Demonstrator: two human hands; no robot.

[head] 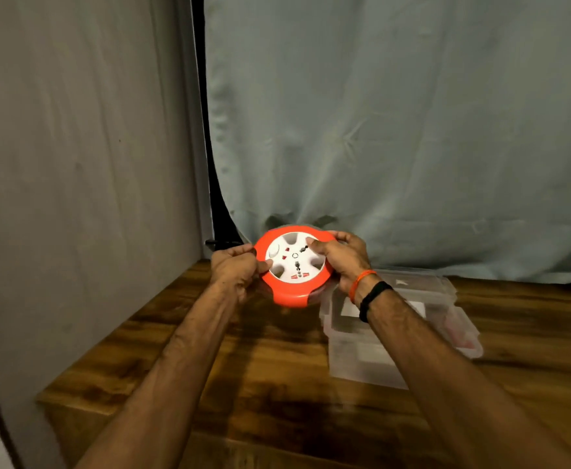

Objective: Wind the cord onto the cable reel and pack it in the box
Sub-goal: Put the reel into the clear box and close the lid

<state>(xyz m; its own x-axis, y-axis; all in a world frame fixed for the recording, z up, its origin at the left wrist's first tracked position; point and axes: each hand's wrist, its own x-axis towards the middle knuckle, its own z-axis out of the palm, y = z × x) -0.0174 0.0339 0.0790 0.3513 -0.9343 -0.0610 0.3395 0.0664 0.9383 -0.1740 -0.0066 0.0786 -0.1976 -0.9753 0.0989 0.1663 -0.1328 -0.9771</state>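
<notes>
Dim, warm light. Grey-blue curtain [395, 130] from twelve to three o'clock; grey wall [74, 147] at nine; dark wood-grain tabletop [260, 384] at six.

No text, label or number can be read anywhere.

One cable reel [294, 265], orange round the rim and white in the middle, held up above one wooden table [277, 384]. Two hands on the reel: the left hand [235, 270] at its left edge, the right hand [340, 255] at its right edge. Two bands on the right wrist, one orange [362, 282] and one black [373, 297]. One clear plastic box [395, 330] right of the reel. One black cord [218, 243] left of the reel. One curtain [395, 130] behind the reel
</notes>
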